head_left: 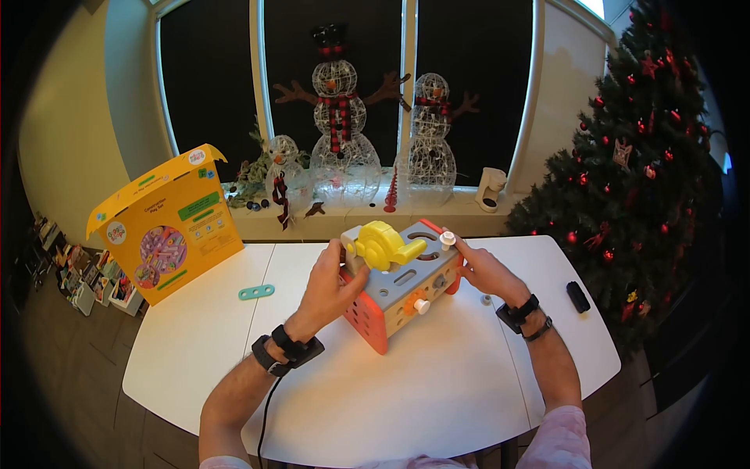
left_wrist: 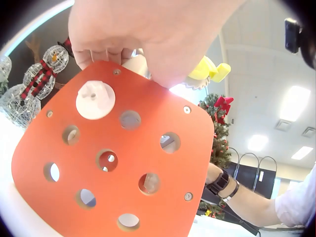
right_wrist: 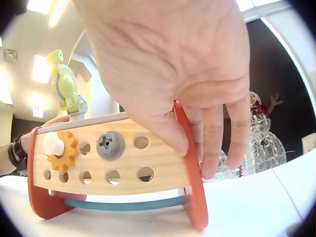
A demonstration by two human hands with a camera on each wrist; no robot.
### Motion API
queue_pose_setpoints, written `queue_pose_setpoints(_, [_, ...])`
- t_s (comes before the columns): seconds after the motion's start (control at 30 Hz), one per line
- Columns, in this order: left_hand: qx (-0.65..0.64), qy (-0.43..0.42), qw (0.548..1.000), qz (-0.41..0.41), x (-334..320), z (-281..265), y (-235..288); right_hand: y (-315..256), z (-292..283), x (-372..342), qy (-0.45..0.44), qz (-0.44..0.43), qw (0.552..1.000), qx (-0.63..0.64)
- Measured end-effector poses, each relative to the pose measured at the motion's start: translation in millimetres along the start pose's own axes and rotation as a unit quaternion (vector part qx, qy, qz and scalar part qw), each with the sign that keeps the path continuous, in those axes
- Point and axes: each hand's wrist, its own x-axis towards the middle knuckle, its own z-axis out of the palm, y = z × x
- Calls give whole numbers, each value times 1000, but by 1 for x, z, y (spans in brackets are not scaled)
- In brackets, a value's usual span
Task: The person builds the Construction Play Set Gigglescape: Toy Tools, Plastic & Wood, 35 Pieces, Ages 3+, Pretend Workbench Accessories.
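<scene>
A toy workbench (head_left: 396, 287) with a grey slotted top and red end panels is held between both hands over the white table. My left hand (head_left: 328, 288) grips the top edge of its left red panel (left_wrist: 163, 212), near a white round piece (left_wrist: 95, 100). At the other end, my right hand (head_left: 492, 277) pinches the right panel between thumb and fingers. A yellow toy circular saw (head_left: 379, 246) stands on the top, toward the left. On the wooden side sit an orange gear (right_wrist: 66, 153) with a white knob (right_wrist: 53, 144) and a grey screw (right_wrist: 109, 145).
A yellow play-set box (head_left: 187, 234) stands on the table at left, with a teal strip with holes (head_left: 256, 291) beside it. A small grey piece (head_left: 486, 299) and a black object (head_left: 577, 297) lie at right. Beyond are wire snowmen (head_left: 344, 160) and a decorated tree (head_left: 625, 180).
</scene>
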Motion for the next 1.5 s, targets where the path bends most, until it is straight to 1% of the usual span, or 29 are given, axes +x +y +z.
queue_pose_setpoints(0.03, [3,-19,1000,-18,0,-3,1,1,-1,0,-2,-2,1000,3])
queue_pose_setpoints(0.07, [3,-18,1000,-16,1,-9,4,-1,-3,-2,0,-3,1000,2])
queue_pose_setpoints(0.13, [-49,-80,995,24,4,-26,7,-7,-7,-7,-14,34,999,-25])
queue_pose_setpoints(0.17, [-48,-78,995,26,4,-35,5,-5,-5,-10,-12,33,999,-26])
queue_pose_setpoints(0.23, [-15,-124,992,10,-2,-55,-4,5,-1,-19,23,15,1000,13])
queue_pose_setpoints(0.3, [14,-121,993,-3,-8,-79,-21,1,-10,-28,20,27,999,-4])
queue_pose_setpoints(0.37, [112,-150,981,-48,-12,-106,-41,-2,-17,-41,15,43,999,-18])
queue_pose_setpoints(0.43, [139,-169,972,-90,-17,-131,-75,-7,-23,-50,0,45,998,-41])
queue_pose_setpoints(0.47, [161,-159,966,-123,-23,-141,-85,-13,-26,-55,12,59,998,-22])
queue_pose_setpoints(0.5, [161,-160,966,-123,-33,-150,-111,-11,-25,-57,11,60,998,-22])
queue_pose_setpoints(0.53, [248,-144,949,-128,-47,-156,-145,-9,-25,-60,6,54,998,-10])
queue_pose_setpoints(0.57, [334,-127,925,-129,-58,-160,-164,-8,-25,-63,3,49,999,2])
queue_pose_setpoints(0.6, [334,-126,926,-124,-65,-162,-167,-8,-26,-66,7,51,999,0])
queue_pose_setpoints(0.63, [331,-144,917,-171,-71,-163,-170,-9,-25,-69,10,29,1000,-3])
queue_pose_setpoints(0.67, [327,-163,905,-219,-71,-163,-166,-11,-26,-71,12,8,1000,-7])
queue_pose_setpoints(0.7, [326,-163,906,-216,-71,-164,-161,-12,-28,-72,15,9,1000,-8])
queue_pose_setpoints(0.77, [334,-212,897,-195,-75,-164,-150,-18,-30,-74,11,-3,1000,-7])
queue_pose_setpoints(0.8, [333,-212,898,-196,-76,-163,-147,-21,-30,-74,9,-3,1000,-7])
queue_pose_setpoints(0.87, [385,-174,889,-174,-79,-162,-141,-27,-32,-73,19,-2,1000,0])
queue_pose_setpoints(1.0, [416,-163,881,-156,-74,-156,-126,-46,-35,-74,15,-1,1000,3])
queue_pose_setpoints(1.07, [385,-112,909,-111,-71,-154,-115,-56,-37,-76,5,-19,1000,10])
queue_pose_setpoints(1.1, [385,-112,909,-109,-68,-150,-107,-61,-38,-76,7,-18,1000,10])
queue_pose_setpoints(1.17, [273,-72,958,-47,-59,-141,-86,-68,-38,-75,9,-43,998,39])
queue_pose_setpoints(1.2, [273,-72,958,-47,-55,-135,-72,-70,-37,-75,8,-42,998,39])
queue_pose_setpoints(1.27, [205,-74,976,20,-45,-123,-40,-70,-33,-72,33,-69,997,33])
queue_pose_setpoints(1.3, [204,-74,976,20,-41,-119,-26,-71,-32,-71,32,-68,997,33])
queue_pose_setpoints(1.37, [155,-73,981,91,-36,-112,-2,-72,-29,-68,53,-106,993,25])
queue_pose_setpoints(1.43, [130,-83,983,94,-34,-106,10,-67,-24,-64,61,-114,991,29])
queue_pose_setpoints(1.5, [86,-121,981,124,-33,-101,26,-66,-23,-61,70,-122,990,33])
